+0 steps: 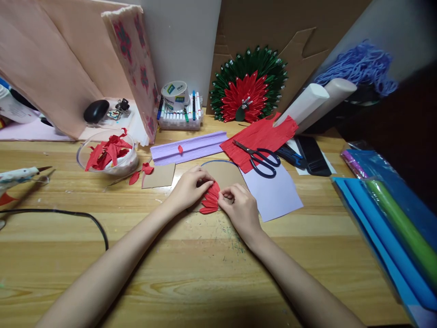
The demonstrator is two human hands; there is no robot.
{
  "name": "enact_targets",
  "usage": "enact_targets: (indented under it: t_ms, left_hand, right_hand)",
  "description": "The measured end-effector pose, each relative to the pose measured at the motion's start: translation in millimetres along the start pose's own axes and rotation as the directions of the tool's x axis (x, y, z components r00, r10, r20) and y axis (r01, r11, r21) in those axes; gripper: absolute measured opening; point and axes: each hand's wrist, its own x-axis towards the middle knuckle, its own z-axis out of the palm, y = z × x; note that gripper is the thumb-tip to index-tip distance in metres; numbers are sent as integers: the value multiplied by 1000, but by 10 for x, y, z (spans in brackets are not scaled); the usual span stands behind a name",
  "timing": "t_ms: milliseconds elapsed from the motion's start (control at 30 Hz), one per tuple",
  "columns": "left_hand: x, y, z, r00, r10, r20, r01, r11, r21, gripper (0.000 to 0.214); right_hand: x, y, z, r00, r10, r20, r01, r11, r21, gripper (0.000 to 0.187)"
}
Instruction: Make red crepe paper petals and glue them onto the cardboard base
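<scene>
Several red paper petals (209, 203) fan out on a rounded piece of cardboard (221, 172) on the table. My left hand (194, 186) lies at their left, thumb and fingers closed on the upper petals. From the right, my right hand (239, 205) pinches at the petals' inner ends; its fingertips touch the red paper. Exactly which petal each hand grips is partly hidden by the fingers. Black-handled scissors (261, 159) rest on a red crepe paper sheet (244, 141) to the upper right. A pale purple sheet (273, 193) lies beside my right hand.
At the left stand a clear bowl (82, 152) of red paper scraps and a glue gun (20, 176), its black cable (78, 212) crossing the table. Purple crepe paper (201, 146), a marker box (180, 122) and a red-green paper flower (248, 86) are behind. Wrapped paper rolls (403, 228) lie right.
</scene>
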Motion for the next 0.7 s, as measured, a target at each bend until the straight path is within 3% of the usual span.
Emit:
enact_targets:
  t_ms: [67,300,500,700]
  left_hand:
    - [1,8,-2,1000,-3,11,3,1000,-3,11]
    - [-7,42,-11,999,35,27,-35,999,-35,11]
    - [-24,70,3,994,108,30,-106,993,-46,18]
    - [-27,105,27,998,60,36,-52,980,-194,12]
  right_hand:
    - [0,13,6,1000,6,15,-6,1000,7,10]
    - [-2,42,-35,989,-147,32,149,984,-97,9]
    - [62,76,-153,959,-282,8,281,955,-89,9]
    - [91,103,-205,944,-331,11,331,940,-86,9]
